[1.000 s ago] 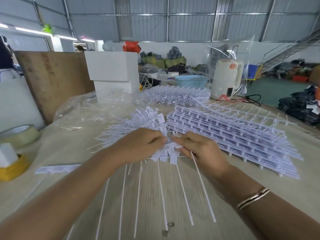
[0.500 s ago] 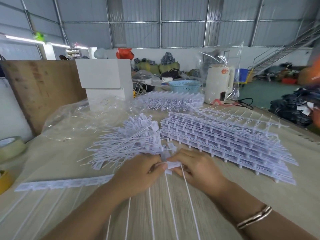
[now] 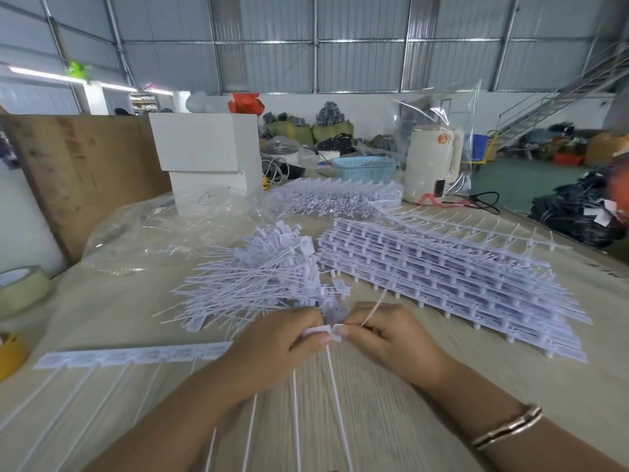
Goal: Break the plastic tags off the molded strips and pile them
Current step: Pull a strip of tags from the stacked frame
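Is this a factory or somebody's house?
Probably a factory or warehouse workshop: a corrugated metal roof, a big stack of white molded plastic strips, and dark heaps of bundled goods on the green floor.

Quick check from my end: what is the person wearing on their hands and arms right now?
Both forearms are bare, with no sleeves in view and no gloves on the left hand or the right hand. The right wrist carries a thin metallic bangle with a dark stripe. No rings or watch are visible.

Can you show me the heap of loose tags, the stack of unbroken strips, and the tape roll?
pile of loose tags (image 3: 252, 284): head view, middle of heap.
stack of molded strips (image 3: 442, 277): head view, top layer.
tape roll (image 3: 20, 291): head view, outer side.
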